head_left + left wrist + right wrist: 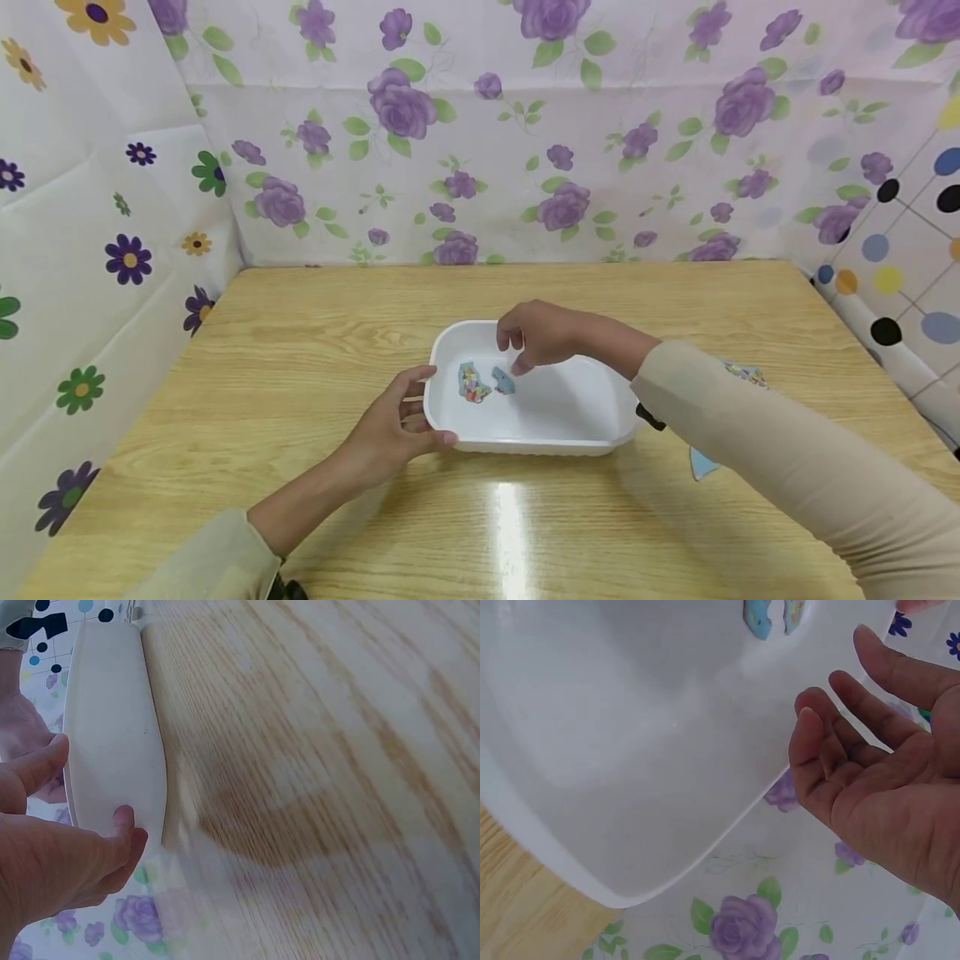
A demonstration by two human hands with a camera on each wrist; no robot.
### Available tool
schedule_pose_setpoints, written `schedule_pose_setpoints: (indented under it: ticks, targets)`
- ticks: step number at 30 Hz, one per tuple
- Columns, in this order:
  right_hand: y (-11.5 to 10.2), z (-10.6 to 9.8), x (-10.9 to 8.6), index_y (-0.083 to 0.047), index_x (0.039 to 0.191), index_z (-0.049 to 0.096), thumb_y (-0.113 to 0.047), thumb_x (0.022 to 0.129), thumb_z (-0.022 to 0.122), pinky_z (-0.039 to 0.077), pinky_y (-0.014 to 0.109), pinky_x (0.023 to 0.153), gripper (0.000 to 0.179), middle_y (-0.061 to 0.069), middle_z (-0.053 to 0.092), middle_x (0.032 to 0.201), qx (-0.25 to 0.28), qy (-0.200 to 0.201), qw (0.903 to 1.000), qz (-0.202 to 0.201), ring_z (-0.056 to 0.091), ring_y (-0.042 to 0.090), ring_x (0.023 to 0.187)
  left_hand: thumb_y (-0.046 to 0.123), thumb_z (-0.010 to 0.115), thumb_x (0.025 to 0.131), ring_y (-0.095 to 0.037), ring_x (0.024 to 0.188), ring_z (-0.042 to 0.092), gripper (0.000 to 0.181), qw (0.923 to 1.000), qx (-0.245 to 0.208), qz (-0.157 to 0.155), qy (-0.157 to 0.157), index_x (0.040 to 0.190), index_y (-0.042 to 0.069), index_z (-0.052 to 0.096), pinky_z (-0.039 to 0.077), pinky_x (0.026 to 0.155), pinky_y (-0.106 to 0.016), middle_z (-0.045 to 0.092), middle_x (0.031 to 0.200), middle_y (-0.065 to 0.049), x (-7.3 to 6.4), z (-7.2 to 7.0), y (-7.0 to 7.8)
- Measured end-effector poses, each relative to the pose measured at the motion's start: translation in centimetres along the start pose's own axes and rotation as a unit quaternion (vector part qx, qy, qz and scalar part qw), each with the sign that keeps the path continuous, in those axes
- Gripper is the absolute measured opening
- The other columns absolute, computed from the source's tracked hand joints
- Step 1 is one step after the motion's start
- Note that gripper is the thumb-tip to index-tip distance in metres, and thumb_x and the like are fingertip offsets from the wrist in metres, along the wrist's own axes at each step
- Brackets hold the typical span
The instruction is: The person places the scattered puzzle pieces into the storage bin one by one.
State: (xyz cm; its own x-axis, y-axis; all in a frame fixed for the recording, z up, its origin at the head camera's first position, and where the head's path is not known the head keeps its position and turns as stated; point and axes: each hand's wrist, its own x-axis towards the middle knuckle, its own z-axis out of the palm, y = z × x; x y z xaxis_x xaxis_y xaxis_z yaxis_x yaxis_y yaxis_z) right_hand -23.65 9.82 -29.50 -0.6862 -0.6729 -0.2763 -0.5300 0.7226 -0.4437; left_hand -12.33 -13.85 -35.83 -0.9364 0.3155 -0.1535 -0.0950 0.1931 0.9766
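A white plastic tub (562, 408) sits on the table. My left hand (393, 421) grips its left end, the thumb at the near rim and the fingers against the outer wall; the left wrist view shows this hand (71, 844) on the outer side. Inside lie two flat, jagged pieces: a multicoloured piece (471, 383) with a blue edge, and a smaller light-blue piece (503, 381) beside it. Over the tub hovers my right hand (543, 333), fingers loosely bent, thumb near the blue piece. In the right wrist view this hand (885, 765) holds nothing.
On the table (315, 333), right of the tub, a multicoloured piece (746, 373) and a blue pointed piece (702, 463) lie partly hidden by my right sleeve (765, 450). Flowered sheeting (480, 167) stands behind the table, with more sheeting at both sides.
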Motion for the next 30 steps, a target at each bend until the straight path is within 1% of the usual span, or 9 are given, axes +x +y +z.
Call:
schedule_pose_setpoints:
  ticks: [3,6,8,11,14,17,21,24,30]
  targets:
    - [0.3,0.0,-0.1,-0.003,0.109,0.065,-0.008,0.082,0.076,0.05,0.029,0.072,0.029,0.012,0.06,0.101,0.0,0.001,1.0,0.008,0.053,0.02,0.084,0.005,0.078,0.079,-0.036,0.124,0.051,0.088,1.0,-0.002,-0.003,-0.001,0.149,0.009,0.024,0.054,0.092,-0.032,0.036,0.138,-0.022,0.0,0.0,0.0]
    - [0.5,0.0,-0.3,-0.003,0.107,0.066,-0.007,0.081,0.076,0.05,0.029,0.071,0.028,0.01,0.06,0.097,0.003,0.011,0.9999,0.008,0.053,0.02,0.082,0.005,0.078,0.08,-0.037,0.124,0.051,0.088,1.0,-0.001,-0.002,-0.002,0.149,0.009,0.024,0.054,0.092,-0.033,0.035,0.138,-0.022,-0.1,-0.1,0.0]
    - [0.8,0.0,-0.4,-0.003,0.107,0.066,-0.006,0.081,0.076,0.049,0.028,0.07,0.028,0.009,0.059,0.095,0.006,0.009,0.9999,0.008,0.052,0.019,0.081,0.006,0.078,0.08,-0.037,0.124,0.051,0.089,1.0,0.001,-0.002,-0.002,0.149,0.009,0.024,0.054,0.092,-0.032,0.036,0.138,-0.022,0.0,0.0,0.0]
    - [1.3,-0.1,-0.8,-0.003,0.107,0.065,-0.006,0.082,0.075,0.048,0.028,0.07,0.028,0.011,0.059,0.096,0.013,0.002,0.9999,0.004,0.052,0.018,0.08,0.005,0.079,0.079,-0.037,0.124,0.051,0.089,1.0,0.002,-0.005,0.001,0.149,0.01,0.024,0.054,0.092,-0.032,0.037,0.137,-0.021,0.0,0.0,0.0]
    - [1.8,-0.3,-1.1,-0.005,0.107,0.065,-0.006,0.082,0.075,0.049,0.028,0.07,0.027,0.014,0.06,0.097,0.022,0.005,0.9997,0.007,0.052,0.018,0.079,0.005,0.08,0.078,-0.037,0.123,0.052,0.09,1.0,0.005,-0.007,0.004,0.149,0.01,0.025,0.054,0.091,-0.032,0.038,0.137,-0.021,0.0,0.0,-0.1]
    - [2.4,-0.5,-1.5,-0.004,0.108,0.065,-0.005,0.082,0.075,0.049,0.029,0.07,0.028,0.014,0.06,0.098,0.029,0.007,0.9995,0.014,0.053,0.019,0.081,0.007,0.08,0.077,-0.037,0.122,0.053,0.09,0.9999,0.013,-0.003,0.006,0.148,0.01,0.025,0.054,0.092,-0.033,0.038,0.137,-0.021,0.0,0.0,-0.1]
    - [2.9,-0.9,-2.1,-0.003,0.11,0.065,-0.005,0.082,0.074,0.049,0.028,0.069,0.029,0.013,0.059,0.098,0.026,0.0,0.9992,0.031,0.052,0.02,0.083,0.007,0.081,0.076,-0.037,0.121,0.054,0.091,0.9997,0.021,-0.004,0.012,0.148,0.011,0.026,0.054,0.092,-0.033,0.039,0.137,-0.021,0.0,0.0,-0.1]
    - [3.4,-1.3,-2.5,-0.005,0.11,0.065,-0.007,0.083,0.074,0.049,0.028,0.069,0.028,0.012,0.059,0.099,0.02,-0.001,0.9989,0.043,0.052,0.021,0.085,0.007,0.081,0.076,-0.037,0.121,0.053,0.09,0.9996,0.024,-0.004,0.013,0.148,0.011,0.027,0.054,0.092,-0.032,0.039,0.137,-0.022,0.0,0.0,-0.1]
    - [4.6,-2.6,-4.0,-0.005,0.11,0.066,-0.008,0.085,0.073,0.05,0.03,0.069,0.027,0.01,0.059,0.098,0.024,-0.002,0.998,0.058,0.053,0.022,0.085,0.008,0.08,0.078,-0.039,0.121,0.053,0.09,0.9996,0.026,0.005,0.007,0.149,0.008,0.025,0.054,0.093,-0.033,0.039,0.138,-0.023,-0.1,0.0,0.1]
